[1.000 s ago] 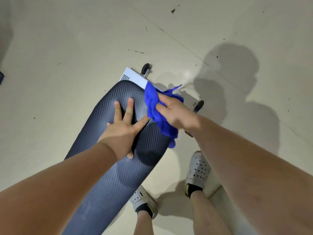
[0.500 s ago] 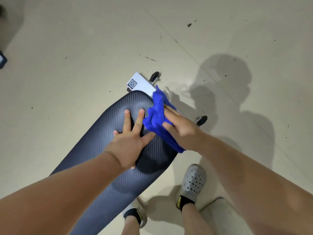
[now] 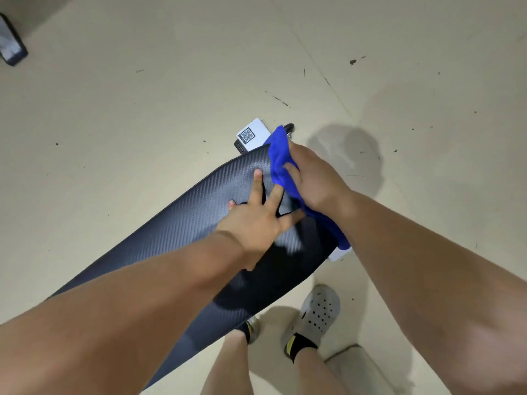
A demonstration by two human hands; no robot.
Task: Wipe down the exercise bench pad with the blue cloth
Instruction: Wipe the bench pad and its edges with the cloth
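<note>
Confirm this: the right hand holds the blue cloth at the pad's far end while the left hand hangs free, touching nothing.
Wrong on the left hand: the head view shows it lying flat on the bench pad, fingers spread. The rest stands: the right hand holds the blue cloth at the pad's far end.

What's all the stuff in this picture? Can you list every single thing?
bench pad: one, dark grey, running from lower left to the middle
blue cloth: one, bright blue, on the pad's far right edge
QR label: one, white, at the pad's far end
wheel: one, black, just beyond the cloth
dark box: one, dark blue, top left corner, cut off
floor: one, cream, all around
clogs: two, pale grey, bottom, one mostly hidden
left hand: one, bare, flat on the pad
right hand: one, bare, holding the cloth
</note>
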